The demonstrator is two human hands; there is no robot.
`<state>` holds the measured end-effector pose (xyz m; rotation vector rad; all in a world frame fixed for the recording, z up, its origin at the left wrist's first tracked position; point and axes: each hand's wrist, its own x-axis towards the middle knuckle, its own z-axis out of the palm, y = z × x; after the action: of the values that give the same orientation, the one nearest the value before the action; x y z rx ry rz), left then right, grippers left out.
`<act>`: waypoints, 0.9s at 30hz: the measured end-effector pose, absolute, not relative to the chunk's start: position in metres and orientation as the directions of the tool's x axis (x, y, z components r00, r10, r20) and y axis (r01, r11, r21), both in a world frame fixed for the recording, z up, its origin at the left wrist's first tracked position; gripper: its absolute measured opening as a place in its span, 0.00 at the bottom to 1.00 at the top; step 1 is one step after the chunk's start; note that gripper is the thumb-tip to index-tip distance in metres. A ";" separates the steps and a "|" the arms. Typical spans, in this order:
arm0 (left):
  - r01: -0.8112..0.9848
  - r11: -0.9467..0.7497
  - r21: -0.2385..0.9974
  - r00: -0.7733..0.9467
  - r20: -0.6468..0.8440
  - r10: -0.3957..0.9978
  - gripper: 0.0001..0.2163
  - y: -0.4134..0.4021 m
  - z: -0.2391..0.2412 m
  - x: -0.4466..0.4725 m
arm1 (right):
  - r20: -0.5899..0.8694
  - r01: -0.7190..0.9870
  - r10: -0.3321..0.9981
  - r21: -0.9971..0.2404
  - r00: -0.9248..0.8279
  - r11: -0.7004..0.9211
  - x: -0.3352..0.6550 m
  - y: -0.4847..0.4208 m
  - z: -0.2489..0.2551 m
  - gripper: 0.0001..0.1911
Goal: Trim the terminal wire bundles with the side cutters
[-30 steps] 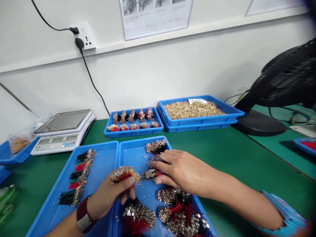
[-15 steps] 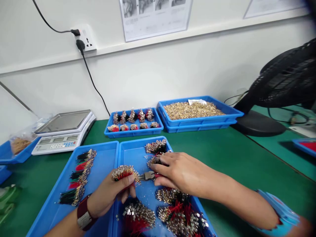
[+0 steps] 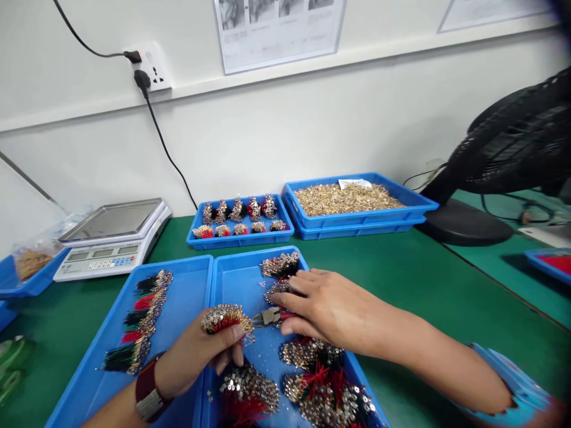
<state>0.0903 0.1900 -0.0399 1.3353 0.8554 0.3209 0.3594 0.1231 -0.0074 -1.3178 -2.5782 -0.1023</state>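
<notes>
Lower center, the left hand (image 3: 194, 353) clutches a wire bundle (image 3: 225, 318); the right hand (image 3: 330, 309) grips pliers (image 3: 267, 317). Print on the wall sheet (image 3: 279, 35), upper center, is unreadable.

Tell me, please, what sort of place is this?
Probably a small wire-assembly workshop: blue trays hold crimped wire bundles and loose brass terminals, with pliers and a bench scale at hand.
</notes>
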 end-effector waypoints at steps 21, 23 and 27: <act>0.246 0.236 0.940 0.674 -0.340 0.656 0.26 0.192 -0.038 0.091 | 0.229 0.770 0.763 -0.078 -0.604 0.633 0.354 0.124 -0.009 0.25; 0.259 0.220 0.941 0.678 -0.339 0.652 0.26 0.192 -0.040 0.091 | 0.225 0.775 0.767 -0.073 -0.600 0.628 0.354 0.123 -0.009 0.24; 0.255 0.228 0.940 0.665 -0.342 0.664 0.25 0.191 -0.042 0.091 | 0.227 0.761 0.765 -0.124 -0.603 0.636 0.354 0.123 -0.006 0.25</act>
<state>0.0914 0.1912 -0.0418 1.3512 0.8543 0.3348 0.3541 0.1228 -0.0061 -1.2387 -2.6006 0.0210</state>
